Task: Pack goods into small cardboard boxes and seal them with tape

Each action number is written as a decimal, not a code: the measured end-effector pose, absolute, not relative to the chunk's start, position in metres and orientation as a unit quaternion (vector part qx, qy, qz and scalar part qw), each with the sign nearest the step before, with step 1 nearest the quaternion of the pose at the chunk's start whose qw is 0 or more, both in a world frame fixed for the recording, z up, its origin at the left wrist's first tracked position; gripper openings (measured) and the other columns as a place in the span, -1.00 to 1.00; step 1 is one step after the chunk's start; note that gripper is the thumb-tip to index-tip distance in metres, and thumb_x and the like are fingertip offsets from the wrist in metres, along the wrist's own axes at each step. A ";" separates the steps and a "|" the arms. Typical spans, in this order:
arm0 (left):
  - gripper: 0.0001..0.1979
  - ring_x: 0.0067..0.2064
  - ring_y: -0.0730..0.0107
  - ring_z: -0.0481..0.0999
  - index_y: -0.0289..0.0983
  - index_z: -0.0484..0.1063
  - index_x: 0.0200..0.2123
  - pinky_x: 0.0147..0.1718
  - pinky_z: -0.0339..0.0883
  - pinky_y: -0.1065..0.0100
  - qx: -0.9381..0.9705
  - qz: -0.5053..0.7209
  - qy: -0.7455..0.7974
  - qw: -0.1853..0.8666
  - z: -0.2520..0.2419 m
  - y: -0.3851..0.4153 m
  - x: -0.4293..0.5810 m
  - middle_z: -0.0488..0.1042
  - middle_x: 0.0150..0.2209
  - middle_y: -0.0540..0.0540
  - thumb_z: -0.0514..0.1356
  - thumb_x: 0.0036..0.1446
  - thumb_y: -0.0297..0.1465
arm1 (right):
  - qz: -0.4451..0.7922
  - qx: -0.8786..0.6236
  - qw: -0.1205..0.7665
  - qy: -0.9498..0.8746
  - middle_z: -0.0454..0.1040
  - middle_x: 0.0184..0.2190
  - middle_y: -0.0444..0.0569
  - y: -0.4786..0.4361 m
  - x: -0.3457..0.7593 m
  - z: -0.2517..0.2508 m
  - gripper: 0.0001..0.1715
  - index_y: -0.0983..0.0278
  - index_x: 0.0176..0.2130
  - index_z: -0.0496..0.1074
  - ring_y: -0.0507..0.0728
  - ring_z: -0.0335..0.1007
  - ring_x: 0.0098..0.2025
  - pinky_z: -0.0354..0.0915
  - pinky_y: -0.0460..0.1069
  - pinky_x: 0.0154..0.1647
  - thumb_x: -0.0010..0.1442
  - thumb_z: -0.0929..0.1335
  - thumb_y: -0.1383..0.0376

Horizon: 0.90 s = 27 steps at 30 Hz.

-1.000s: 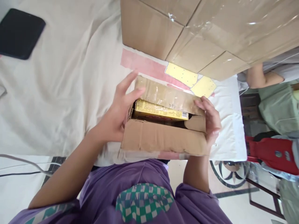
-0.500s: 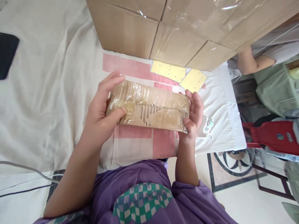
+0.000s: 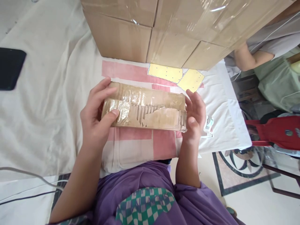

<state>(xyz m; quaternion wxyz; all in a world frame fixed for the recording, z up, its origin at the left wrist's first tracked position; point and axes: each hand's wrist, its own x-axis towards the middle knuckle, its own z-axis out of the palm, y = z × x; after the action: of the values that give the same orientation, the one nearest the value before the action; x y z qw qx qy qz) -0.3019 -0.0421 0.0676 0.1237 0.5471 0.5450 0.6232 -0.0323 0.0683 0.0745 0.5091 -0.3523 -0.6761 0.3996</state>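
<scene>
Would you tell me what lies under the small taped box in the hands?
Beneath the small taped box, held by the left hand and right hand, a pink-and-white cloth shows. The box covers the cloth directly below it.

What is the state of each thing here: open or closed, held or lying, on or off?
small box, closed, tape torn and wrinkled.
left hand, grips the small box's left end.
right hand, grips its right end.
big box, taped shut, standing on the sheet.
phone, screen dark, lying flat on the sheet.
</scene>
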 end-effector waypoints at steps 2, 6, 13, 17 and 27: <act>-0.49 0.43 0.00 0.27 -0.02 0.51 0.21 0.45 0.09 -0.13 0.564 0.616 0.543 0.086 0.067 -0.045 -0.304 0.36 0.37 0.07 0.28 0.16 -0.33 | 0.358 -0.364 0.545 -0.665 0.38 0.30 0.09 0.065 -0.020 0.078 -0.16 0.06 0.27 0.35 0.45 0.32 0.34 0.33 0.37 0.22 0.16 0.35 -0.26; -0.43 0.39 -0.06 0.31 0.06 0.53 0.19 0.34 0.24 -0.15 0.606 0.556 0.568 -0.030 0.072 -0.052 -0.309 0.34 0.38 0.13 0.34 0.07 -0.33 | 0.229 -0.391 0.633 -0.627 0.51 0.12 0.06 0.061 0.021 0.080 -0.44 0.11 0.10 0.48 0.36 0.49 0.16 0.39 0.30 0.12 0.18 0.39 -0.06; -0.53 0.29 -0.08 0.43 -0.10 0.63 0.05 0.38 0.14 -0.12 0.705 0.446 0.523 -0.175 0.091 -0.069 -0.285 0.60 0.15 0.03 0.42 0.01 -0.34 | 0.095 -0.497 0.644 -0.574 0.55 -0.07 0.02 0.047 0.089 0.072 -0.65 0.17 -0.03 0.53 0.29 0.53 0.03 0.39 0.27 0.09 0.22 0.35 0.16; -0.73 0.05 0.18 0.59 -0.13 0.63 -0.12 0.21 0.35 0.06 0.761 0.463 0.444 -0.096 0.101 -0.077 -0.235 0.67 0.01 0.05 0.39 0.07 -0.48 | 0.082 -0.598 0.606 -0.518 0.57 -0.14 0.04 0.042 0.103 0.061 -0.68 0.23 -0.11 0.54 0.26 0.53 -0.03 0.42 0.22 0.03 0.23 0.30 0.19; -0.39 0.38 0.13 0.33 -0.29 0.19 0.37 0.28 0.30 0.12 0.839 0.315 0.392 0.207 0.053 0.042 -0.053 0.33 0.39 -0.23 0.13 0.27 -0.56 | 0.267 -0.714 0.476 -0.438 0.59 -0.09 0.01 0.043 0.123 0.048 -0.65 0.23 -0.32 0.58 0.21 0.50 -0.03 0.39 0.06 -0.11 0.16 0.34 0.04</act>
<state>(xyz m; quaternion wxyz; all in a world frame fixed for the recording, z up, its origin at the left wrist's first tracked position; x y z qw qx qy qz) -0.0530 0.0416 0.0532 0.2075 0.8390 0.3922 0.3148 0.1235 0.0430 0.0478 0.4764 -0.7143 -0.4380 0.2665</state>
